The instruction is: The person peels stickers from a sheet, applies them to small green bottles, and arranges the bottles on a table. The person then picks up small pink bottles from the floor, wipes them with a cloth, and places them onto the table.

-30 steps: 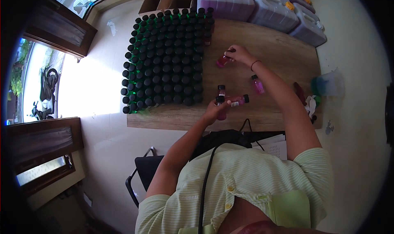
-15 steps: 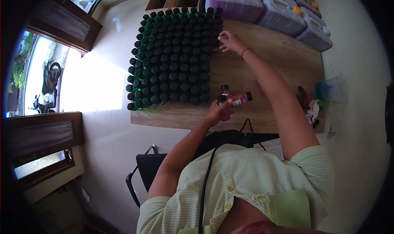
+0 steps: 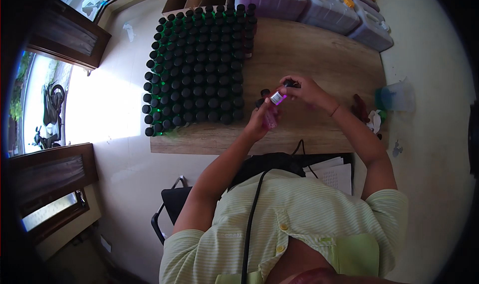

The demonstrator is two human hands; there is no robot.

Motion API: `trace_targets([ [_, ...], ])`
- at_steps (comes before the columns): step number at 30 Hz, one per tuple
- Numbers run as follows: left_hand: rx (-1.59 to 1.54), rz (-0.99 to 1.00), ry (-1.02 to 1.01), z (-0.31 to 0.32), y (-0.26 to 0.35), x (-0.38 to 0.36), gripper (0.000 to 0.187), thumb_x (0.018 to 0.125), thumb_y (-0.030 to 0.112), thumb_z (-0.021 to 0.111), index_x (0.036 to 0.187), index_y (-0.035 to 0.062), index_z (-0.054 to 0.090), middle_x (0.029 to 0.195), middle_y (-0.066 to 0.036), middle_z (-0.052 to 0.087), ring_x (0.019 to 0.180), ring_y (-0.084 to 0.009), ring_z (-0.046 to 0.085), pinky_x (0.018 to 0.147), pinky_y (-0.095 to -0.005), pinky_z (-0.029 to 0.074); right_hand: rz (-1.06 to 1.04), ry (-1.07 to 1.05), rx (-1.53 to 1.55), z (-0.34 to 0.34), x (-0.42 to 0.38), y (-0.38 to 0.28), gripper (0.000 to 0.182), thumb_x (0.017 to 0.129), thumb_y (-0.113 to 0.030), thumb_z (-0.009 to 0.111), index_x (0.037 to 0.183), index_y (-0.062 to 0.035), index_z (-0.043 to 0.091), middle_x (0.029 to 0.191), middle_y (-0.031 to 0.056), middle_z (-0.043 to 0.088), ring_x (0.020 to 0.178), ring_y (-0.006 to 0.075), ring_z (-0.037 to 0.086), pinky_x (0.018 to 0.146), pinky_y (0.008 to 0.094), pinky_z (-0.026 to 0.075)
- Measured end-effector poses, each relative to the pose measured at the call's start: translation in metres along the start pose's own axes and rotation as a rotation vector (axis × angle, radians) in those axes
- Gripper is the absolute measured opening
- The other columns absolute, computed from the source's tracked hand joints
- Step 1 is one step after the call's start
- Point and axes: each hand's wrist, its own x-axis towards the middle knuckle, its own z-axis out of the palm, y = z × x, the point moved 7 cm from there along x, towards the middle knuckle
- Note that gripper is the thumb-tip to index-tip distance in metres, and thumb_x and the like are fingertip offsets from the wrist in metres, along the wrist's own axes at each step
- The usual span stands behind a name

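At mid-frame, bare tabletop (image 3: 324,59) lies open right of the bottle block (image 3: 199,67). Left hand (image 3: 259,124) grips pink bottles (image 3: 271,118) near the front edge; right hand (image 3: 304,90) pinches the cap (image 3: 288,84) of one, just above.

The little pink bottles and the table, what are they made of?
The little pink bottles look like clear plastic or glass, I can't tell which: the pink liquid shows through, and the caps are dull black, probably plastic. The table looks like wood or a wood-look board: matte brown with grain streaks.
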Motion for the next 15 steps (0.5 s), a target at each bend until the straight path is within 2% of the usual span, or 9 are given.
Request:
trace_targets([
  [2, 0.049, -0.032, 0.09, -0.009, -0.004, 0.003, 0.049, 0.087, 0.042, 0.057, 0.123, 0.0106, 0.046, 0.088, -0.004, 0.056, 0.077, -0.0153, 0.059, 0.065, -0.028, 0.049, 0.017, 0.023, 0.041, -0.01, 0.012, -0.006, 0.044, 0.08, -0.033, 0.068, 0.111, -0.004, 0.056, 0.088, 0.0033, 0.06, 0.075, 0.0093, 0.057, 0.061, 0.0233, 0.048],
  [5, 0.126, -0.037, 0.078, 0.003, 0.005, -0.014, 0.056, 0.083, 0.039, 0.064, 0.126, 0.0078, 0.047, 0.086, -0.003, 0.054, 0.072, -0.0144, 0.056, 0.063, -0.0279, 0.047, -0.065, 0.118, 0.05, -0.022, 0.039, -0.006, 0.036, 0.081, -0.028, 0.068, 0.105, -0.0021, 0.058, 0.08, 0.0035, 0.061, 0.065, 0.0072, 0.056, 0.057, 0.022, 0.047],
  [6, 0.149, -0.04, 0.082, 0.001, 0.003, -0.016, 0.057, 0.082, 0.038, 0.065, 0.127, 0.0084, 0.046, 0.085, -0.002, 0.053, 0.071, -0.0138, 0.055, 0.063, -0.0274, 0.047, -0.082, 0.132, -0.036, -0.022, 0.051, -0.007, 0.035, 0.078, -0.022, 0.069, 0.105, -0.0028, 0.059, 0.081, 0.005, 0.061, 0.07, 0.0105, 0.057, 0.062, 0.0253, 0.048],
  [9, 0.233, -0.048, 0.079, -0.003, 0.0, -0.024, 0.06, 0.081, 0.037, 0.066, 0.13, 0.0094, 0.046, 0.085, -0.001, 0.053, 0.07, -0.0121, 0.053, 0.063, -0.0264, 0.046, -0.359, 0.142, -0.283, -0.014, 0.096, -0.008, 0.034, 0.073, -0.013, 0.07, 0.104, -0.0062, 0.06, 0.086, 0.0096, 0.061, 0.08, 0.0199, 0.059, 0.072, 0.032, 0.048],
  [11, 0.307, -0.048, 0.051, 0.0, 0.002, -0.029, 0.059, 0.08, 0.037, 0.067, 0.129, 0.0092, 0.048, 0.085, 0.0, 0.052, 0.071, -0.0112, 0.053, 0.064, -0.0263, 0.046, -0.379, 0.17, -0.415, -0.005, 0.129, -0.002, 0.034, 0.069, -0.009, 0.069, 0.102, -0.0083, 0.06, 0.089, 0.0125, 0.059, 0.086, 0.0266, 0.057, 0.077, 0.0355, 0.047],
  [15, 0.476, -0.045, 0.011, -0.006, 0.003, -0.03, 0.059, 0.081, 0.036, 0.067, 0.13, 0.0097, 0.047, 0.106, -0.003, 0.055, 0.088, -0.014, 0.057, 0.07, -0.0289, 0.048, -0.396, 0.229, -0.49, 0.013, 0.159, -0.013, 0.033, 0.068, -0.005, 0.067, 0.1, -0.0102, 0.061, 0.094, 0.0153, 0.055, 0.091, 0.0336, 0.055, 0.082, 0.0385, 0.046],
])
